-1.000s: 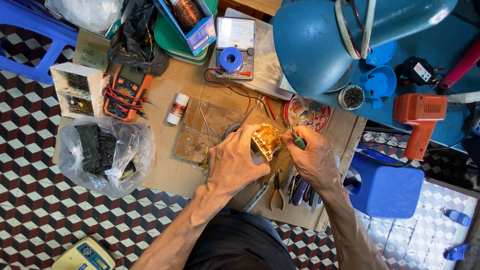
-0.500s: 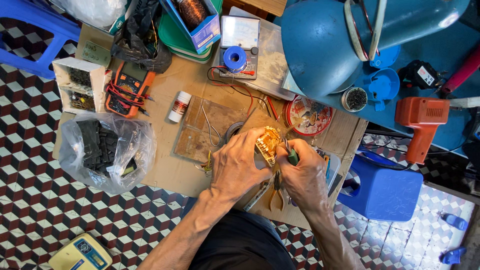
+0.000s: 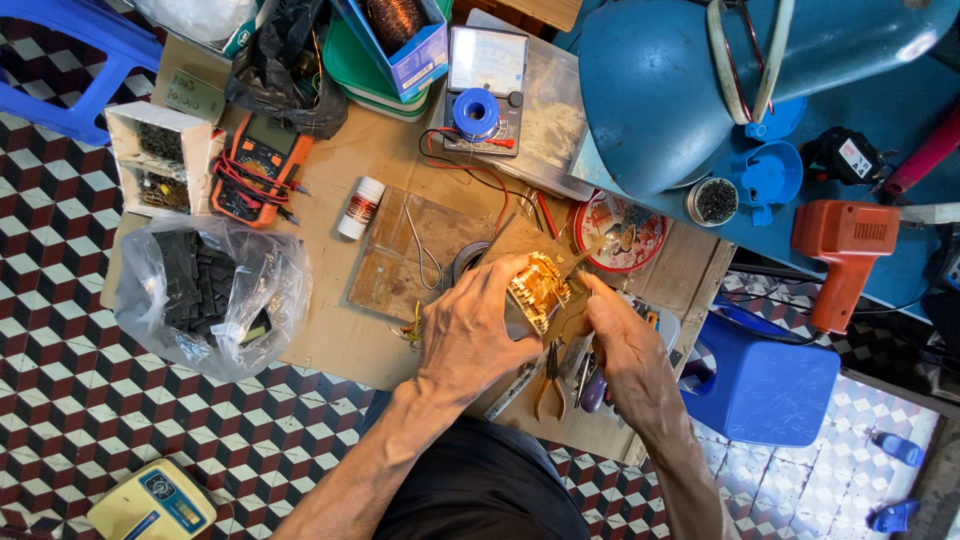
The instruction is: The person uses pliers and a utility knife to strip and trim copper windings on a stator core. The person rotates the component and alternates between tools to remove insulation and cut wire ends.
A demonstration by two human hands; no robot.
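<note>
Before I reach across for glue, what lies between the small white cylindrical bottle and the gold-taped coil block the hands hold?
In the head view, a worn wooden board with bent metal tweezers on it lies between the white bottle and the gold-taped coil block.

It was a small electrical repair workshop, set up low over a tiled floor (image 3: 60, 400). A cardboard-covered bench (image 3: 330, 340) held a multimeter (image 3: 255, 170), an analog meter (image 3: 487, 62), solder (image 3: 476, 112), pliers (image 3: 549, 382) and a box of copper wire (image 3: 395, 25) (all crowded together). A bag of black parts (image 3: 205, 290), an orange drill (image 3: 845, 245) and a blue fan housing (image 3: 680, 90) lay around it.
</note>
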